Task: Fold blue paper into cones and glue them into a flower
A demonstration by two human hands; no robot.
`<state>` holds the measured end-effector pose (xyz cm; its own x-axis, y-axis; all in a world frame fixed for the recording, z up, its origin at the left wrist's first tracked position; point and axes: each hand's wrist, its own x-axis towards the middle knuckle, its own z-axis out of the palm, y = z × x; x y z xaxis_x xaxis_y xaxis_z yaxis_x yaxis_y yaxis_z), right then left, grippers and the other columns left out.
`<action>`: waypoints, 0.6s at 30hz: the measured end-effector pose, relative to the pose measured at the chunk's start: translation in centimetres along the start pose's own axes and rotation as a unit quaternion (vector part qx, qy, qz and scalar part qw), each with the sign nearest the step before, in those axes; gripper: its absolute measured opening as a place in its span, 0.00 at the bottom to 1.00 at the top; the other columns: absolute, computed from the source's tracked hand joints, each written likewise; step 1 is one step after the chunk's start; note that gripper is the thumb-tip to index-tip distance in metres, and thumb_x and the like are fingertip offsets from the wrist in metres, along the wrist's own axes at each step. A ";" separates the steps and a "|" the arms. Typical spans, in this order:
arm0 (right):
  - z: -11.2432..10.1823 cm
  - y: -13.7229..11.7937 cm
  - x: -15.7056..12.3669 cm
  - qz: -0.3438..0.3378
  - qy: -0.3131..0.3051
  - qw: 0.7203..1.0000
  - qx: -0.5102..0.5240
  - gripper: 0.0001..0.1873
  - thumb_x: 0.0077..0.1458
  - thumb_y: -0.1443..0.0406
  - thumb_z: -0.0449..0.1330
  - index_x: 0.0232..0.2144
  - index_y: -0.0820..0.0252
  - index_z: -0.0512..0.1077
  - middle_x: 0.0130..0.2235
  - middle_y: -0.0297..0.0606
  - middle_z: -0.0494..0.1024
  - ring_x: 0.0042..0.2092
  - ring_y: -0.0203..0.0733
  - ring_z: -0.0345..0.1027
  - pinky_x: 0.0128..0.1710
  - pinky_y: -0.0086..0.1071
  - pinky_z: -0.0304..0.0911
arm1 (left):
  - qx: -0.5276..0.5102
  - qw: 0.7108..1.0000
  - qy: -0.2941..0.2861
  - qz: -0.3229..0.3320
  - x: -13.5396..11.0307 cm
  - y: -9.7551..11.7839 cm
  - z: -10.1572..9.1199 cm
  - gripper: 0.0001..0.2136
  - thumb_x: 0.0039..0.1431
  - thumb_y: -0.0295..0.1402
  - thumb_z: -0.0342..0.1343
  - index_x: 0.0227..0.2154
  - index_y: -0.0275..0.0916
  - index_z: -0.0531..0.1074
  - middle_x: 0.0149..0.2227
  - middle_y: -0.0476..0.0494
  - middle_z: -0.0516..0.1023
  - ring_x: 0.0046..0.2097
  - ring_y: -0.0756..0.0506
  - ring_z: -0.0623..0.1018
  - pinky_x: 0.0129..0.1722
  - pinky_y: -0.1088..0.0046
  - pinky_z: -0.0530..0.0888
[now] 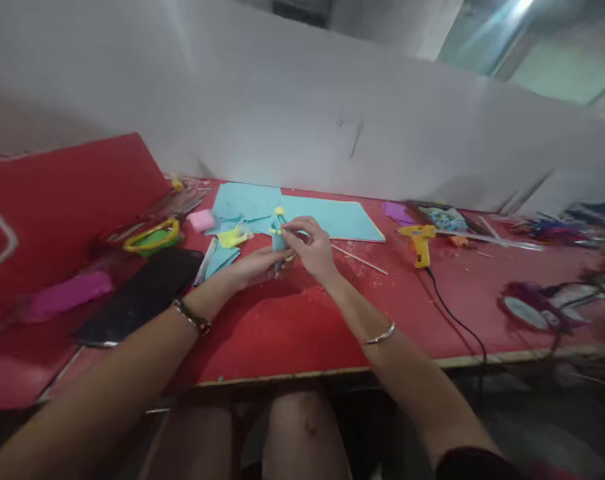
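Both my hands meet over the red table [282, 333] on a small light-blue paper figure with yellow beads [278, 230]. My left hand [256, 264] grips its lower part from below, fingers curled. My right hand [313, 248] pinches the figure near its yellow top, fingers closed. A light-blue foam sheet [332, 219] lies just behind the hands. Blue and yellow scraps [230, 240] sit to the left of the figure. A thin wooden stick [360, 259] lies to the right of my right hand.
A yellow glue gun [420, 241] with a black cord [452, 313] lies at right. A black phone [142, 293], a pink roll [65, 297], a pink block [201, 220] and a yellow-green holder [152, 239] lie at left. Purple craft clutter [537, 303] fills the far right. A white wall stands behind.
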<state>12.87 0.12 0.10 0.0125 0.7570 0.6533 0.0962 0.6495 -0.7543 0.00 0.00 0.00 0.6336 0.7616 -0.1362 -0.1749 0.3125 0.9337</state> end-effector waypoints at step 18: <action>0.1 0.4 -0.1 0.070 0.009 0.997 0.015 0.07 0.47 0.64 0.58 0.32 0.56 0.67 0.32 0.32 0.67 0.36 0.33 0.63 0.37 0.30 0.64 | 0.043 0.999 0.005 0.004 0.1 0.0 0.3 0.09 0.49 0.33 0.55 0.21 0.35 0.63 0.20 0.53 0.59 0.22 0.56 0.59 0.19 0.80 0.56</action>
<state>12.81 0.31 -0.32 0.0419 0.8396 0.5417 0.0630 0.5388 -0.8401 0.27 -0.06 0.04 0.6242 0.7702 -0.1311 -0.1140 0.2557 0.9600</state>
